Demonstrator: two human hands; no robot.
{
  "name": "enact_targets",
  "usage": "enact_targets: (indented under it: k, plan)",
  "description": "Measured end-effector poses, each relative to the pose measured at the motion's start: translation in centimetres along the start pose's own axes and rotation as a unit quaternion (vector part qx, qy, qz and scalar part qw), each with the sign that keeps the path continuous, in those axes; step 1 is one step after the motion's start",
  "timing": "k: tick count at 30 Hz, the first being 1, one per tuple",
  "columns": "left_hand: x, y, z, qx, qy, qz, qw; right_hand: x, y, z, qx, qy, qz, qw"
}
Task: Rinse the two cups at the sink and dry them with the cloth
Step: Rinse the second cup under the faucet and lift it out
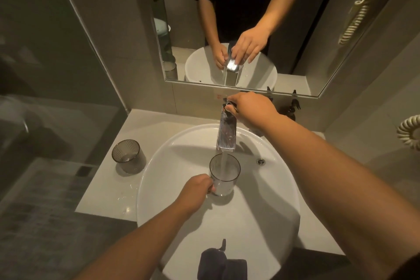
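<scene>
Pale stone is forming the vanity counter (145, 120), on which a round white basin (284, 188) is being carried, with a mirror (306, 63) mounted on the wall behind. A clear glass cup (223, 176) is being held upright over the middle of the basin, directly under the spout of the chrome faucet (227, 132), and a stream of water (223, 161) is being poured into it. The cup's handle side is being gripped by the left hand (198, 188), whose fingers are curled tightly round it. The faucet's lever, at the back edge of the basin, is being pinched by the right hand (252, 109), thumb below and fingers curled over the top. A second, smoky ribbed cup (128, 154) is being left upright on the counter just beside the basin's left rim, apart from both hands. A dark cloth (221, 266) is being draped over the basin's front edge. A dark pump bottle (292, 109) is standing at the counter's back right corner, and a coiled cream cord (409, 133) is hanging at the far right. Both hands and the faucet are being reflected in the mirror
</scene>
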State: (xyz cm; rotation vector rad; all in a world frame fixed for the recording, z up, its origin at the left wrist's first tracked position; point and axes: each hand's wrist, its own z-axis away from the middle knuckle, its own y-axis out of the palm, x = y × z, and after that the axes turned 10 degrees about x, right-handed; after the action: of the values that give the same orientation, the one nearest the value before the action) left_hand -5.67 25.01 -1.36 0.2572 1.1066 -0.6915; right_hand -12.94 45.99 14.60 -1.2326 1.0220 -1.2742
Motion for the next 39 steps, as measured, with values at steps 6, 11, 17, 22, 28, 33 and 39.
enact_targets:
  k: [6, 11, 17, 22, 28, 33, 39]
  plan:
    - [-0.4, -0.8, 0.2, 0.002, 0.0, 0.011, 1.0, 0.1, 0.1, -0.1, -0.003, 0.0, -0.012, 1.0]
    - [-1.3, -1.1, 0.4, 0.011, 0.002, 0.018, 1.0, 0.0, 0.3, 0.0, -0.003, 0.001, -0.014, 1.0]
    - [-2.0, -1.6, 0.3, 0.02, 0.035, -0.27, 0.962, 0.0, 0.2, 0.1, -0.01, 0.002, -0.013, 1.0]
    - [-2.5, -1.6, 0.8, -0.014, 0.109, -0.475, 0.873, 0.0, 0.1, 0.1, -0.01, 0.005, -0.019, 1.0]
    - [-2.5, -2.7, 1.1, 0.026, 0.135, -0.685, 0.715, 0.0, 0.2, 0.1, -0.02, -0.001, -0.007, 1.0]
    - [-2.6, -3.3, 1.2, 0.013, 0.169, -0.759, 0.629, 0.1, 0.1, 0.3, -0.023, 0.0, -0.009, 1.0]
    - [-2.6, -3.4, 1.4, 0.011, 0.176, -0.806, 0.565, 0.1, 0.1, 0.2, -0.031, 0.005, 0.005, 0.999]
